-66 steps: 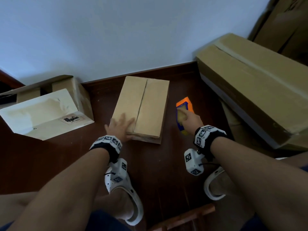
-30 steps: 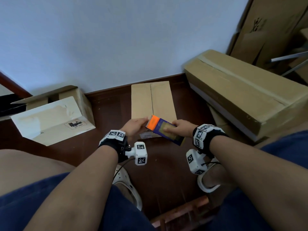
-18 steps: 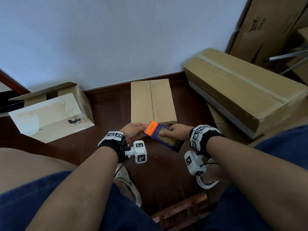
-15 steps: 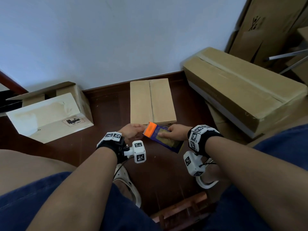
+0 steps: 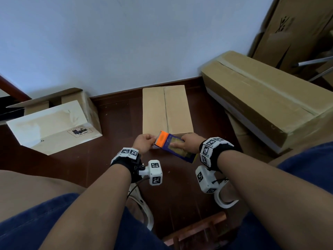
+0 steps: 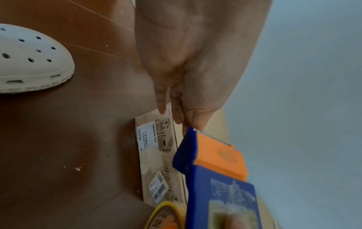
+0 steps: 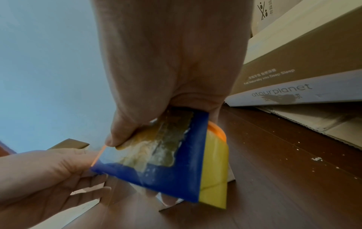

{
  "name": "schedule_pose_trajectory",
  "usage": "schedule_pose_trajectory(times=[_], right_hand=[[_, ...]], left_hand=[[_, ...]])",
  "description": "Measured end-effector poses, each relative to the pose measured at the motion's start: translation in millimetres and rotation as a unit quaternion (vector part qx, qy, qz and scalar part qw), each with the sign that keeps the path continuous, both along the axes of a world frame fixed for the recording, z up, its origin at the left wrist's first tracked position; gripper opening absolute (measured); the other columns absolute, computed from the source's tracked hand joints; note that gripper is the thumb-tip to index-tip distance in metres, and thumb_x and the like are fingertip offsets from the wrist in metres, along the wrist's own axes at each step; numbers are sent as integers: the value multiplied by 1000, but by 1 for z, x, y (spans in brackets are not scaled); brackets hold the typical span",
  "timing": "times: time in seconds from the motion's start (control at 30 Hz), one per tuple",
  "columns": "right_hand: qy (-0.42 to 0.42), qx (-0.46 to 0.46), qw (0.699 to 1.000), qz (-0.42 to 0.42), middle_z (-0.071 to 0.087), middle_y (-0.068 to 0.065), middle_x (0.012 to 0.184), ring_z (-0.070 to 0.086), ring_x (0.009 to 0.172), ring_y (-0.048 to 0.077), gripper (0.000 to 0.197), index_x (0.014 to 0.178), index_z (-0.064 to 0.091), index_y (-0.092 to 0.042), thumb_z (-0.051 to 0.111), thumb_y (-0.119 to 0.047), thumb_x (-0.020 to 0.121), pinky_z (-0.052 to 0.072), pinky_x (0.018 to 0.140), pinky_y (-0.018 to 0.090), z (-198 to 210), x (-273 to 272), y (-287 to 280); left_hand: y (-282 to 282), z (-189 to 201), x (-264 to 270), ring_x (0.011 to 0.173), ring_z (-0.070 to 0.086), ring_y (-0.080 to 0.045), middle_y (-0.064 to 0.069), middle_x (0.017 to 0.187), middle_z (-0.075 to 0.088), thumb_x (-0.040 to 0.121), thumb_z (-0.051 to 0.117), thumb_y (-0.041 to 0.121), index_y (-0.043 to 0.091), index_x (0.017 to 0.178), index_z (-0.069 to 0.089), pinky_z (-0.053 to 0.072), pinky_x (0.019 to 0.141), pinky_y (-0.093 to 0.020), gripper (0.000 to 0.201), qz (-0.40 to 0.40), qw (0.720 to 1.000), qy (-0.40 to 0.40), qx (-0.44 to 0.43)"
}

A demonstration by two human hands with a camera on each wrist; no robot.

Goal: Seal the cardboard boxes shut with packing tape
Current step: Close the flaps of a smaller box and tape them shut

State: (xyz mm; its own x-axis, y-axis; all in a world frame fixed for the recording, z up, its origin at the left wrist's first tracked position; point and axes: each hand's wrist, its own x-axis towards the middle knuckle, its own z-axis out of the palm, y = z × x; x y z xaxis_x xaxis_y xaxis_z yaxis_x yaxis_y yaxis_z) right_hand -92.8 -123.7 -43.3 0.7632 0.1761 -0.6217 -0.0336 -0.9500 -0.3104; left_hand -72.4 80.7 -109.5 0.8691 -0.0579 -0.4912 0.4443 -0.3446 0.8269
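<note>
Dark floor (image 5: pixel 111 156), right-hand (image 5: pixel 189 143) grip, dispenser (image 5: pixel 173 145).

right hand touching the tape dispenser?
Touching. In the right wrist view the right hand grips the tape dispenser, thumb pressed flat on its blue top. The head view shows the same grip.
</note>
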Motion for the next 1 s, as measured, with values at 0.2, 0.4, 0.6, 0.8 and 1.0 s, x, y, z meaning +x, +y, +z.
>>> schedule_pose_trajectory(times=[0.2,0.4,0.6,0.8,1.0], right_hand=[[-13,-6,1000,11,60,9,84,56,74,24,57,86,57,-13,41,-68,89,41,64,31,-1,7,5],[-4,-37,999,31,48,3,65,45,56,17,58,71,50,-13,41,-67,89,34,52,28,-6,12,6],[-7,-67,997,24,50,2,68,50,61,18,55,72,50,-14,46,-66,88,37,54,28,-10,15,-8],[-45,-92,994,22,56,4,79,53,66,21,55,97,62,-12,49,-64,87,41,57,28,-19,24,3],[-25,-86,995,32,55,3,75,54,65,21,55,84,55,-14,46,-69,86,42,58,30,-27,31,16]], left_hand=[[-1,-7,4,62,52,-7,2,69,62,95,60,17,15,77,65,42,68,-25,19,18,998,-47,33],[28,-24,9,82,60,-16,-3,87,69,93,62,26,13,81,68,45,81,-31,18,72,989,-64,112],[33,-28,7,65,51,-5,14,62,63,91,66,28,19,76,69,40,70,-24,17,76,996,-37,32],[42,-43,5,97,65,-11,6,95,74,85,73,22,26,88,74,47,95,-29,5,117,993,-18,13],[50,-49,7,94,65,-11,7,91,74,84,73,27,28,85,75,49,90,-31,3,167,985,-22,47]])
